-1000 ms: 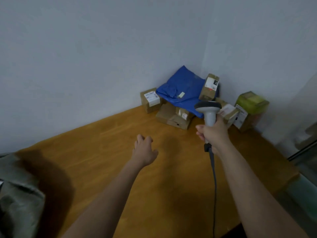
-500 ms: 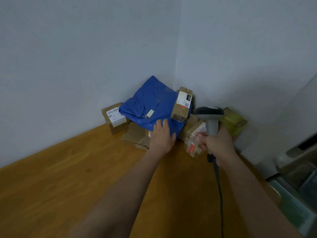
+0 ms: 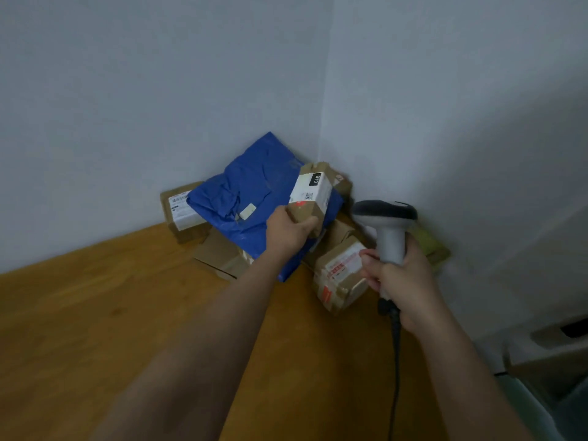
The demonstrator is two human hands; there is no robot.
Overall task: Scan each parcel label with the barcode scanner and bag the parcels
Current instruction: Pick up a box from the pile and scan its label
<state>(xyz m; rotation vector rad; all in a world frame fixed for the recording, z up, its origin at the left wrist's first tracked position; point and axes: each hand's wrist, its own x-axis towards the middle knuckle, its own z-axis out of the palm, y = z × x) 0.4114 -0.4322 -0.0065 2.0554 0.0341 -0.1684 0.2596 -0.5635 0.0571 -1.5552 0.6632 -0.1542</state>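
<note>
Several parcels are piled in the wall corner on the wooden table (image 3: 95,313). My left hand (image 3: 288,232) grips the lower end of a small brown box (image 3: 310,195) with a white label, which stands against a blue plastic mailer (image 3: 254,198). My right hand (image 3: 402,278) holds the grey barcode scanner (image 3: 386,226) upright by its handle, its head just right of that box. A taped brown box (image 3: 342,273) with red markings lies beside my right hand. Another labelled box (image 3: 183,213) sits at the left against the wall.
A flat cardboard box (image 3: 222,259) lies under the mailer. A green-topped box (image 3: 434,246) is partly hidden behind my right hand. The scanner's black cable (image 3: 396,361) hangs down toward the table's near edge. A cardboard carton (image 3: 553,354) stands off the table at the right.
My left hand rose from the base of the pile and took hold of the small labelled box. The scanner stays in my right hand. The view moved closer to the corner.
</note>
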